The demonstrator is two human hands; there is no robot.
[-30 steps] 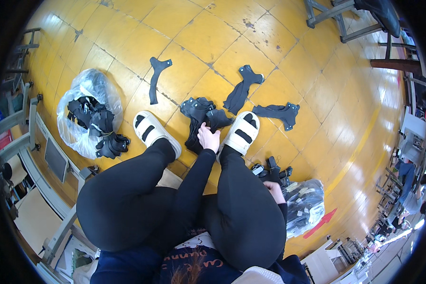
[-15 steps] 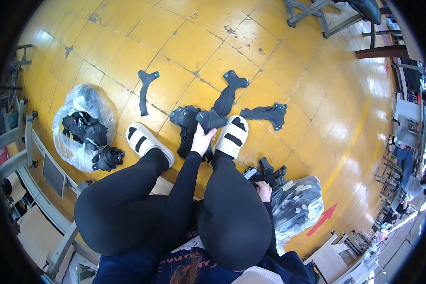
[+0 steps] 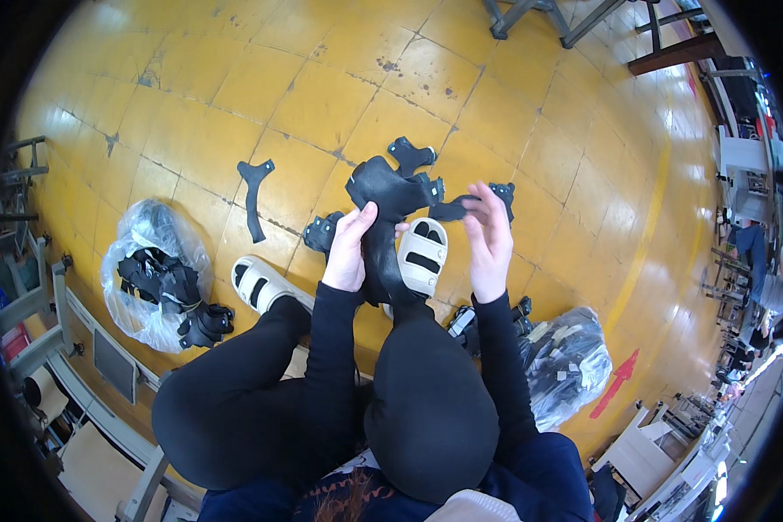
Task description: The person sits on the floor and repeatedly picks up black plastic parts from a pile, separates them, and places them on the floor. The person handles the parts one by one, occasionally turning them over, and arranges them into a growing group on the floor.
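My left hand point(image 3: 348, 250) grips a black T-shaped fabric piece point(image 3: 384, 193) between thumb and fingers, holding it above the floor between my feet. The wide end of the piece points away from me and its narrow part hangs down. To the right, my right hand point(image 3: 489, 244) is raised with fingers apart and nothing in it. Beyond the held piece lies another black piece with pale snaps point(image 3: 411, 155), and one more point(image 3: 502, 200) is partly hidden behind my right fingers. Left of my left hand, a black bundle point(image 3: 320, 231) rests on the floor.
A single Y-shaped black strap point(image 3: 253, 198) lies farther left. A clear plastic bag of black pieces point(image 3: 155, 228) stands at left, and a full plastic bag point(image 3: 574, 352) at right, near a small black pile point(image 3: 466, 331). My sandals point(image 3: 422, 261) flank the work. Metal stands point(image 3: 531, 16) are far right.
My right hand has left the pile by the right bag and come up beside the held piece. The left hand has lifted the black piece. The view has shifted slightly.
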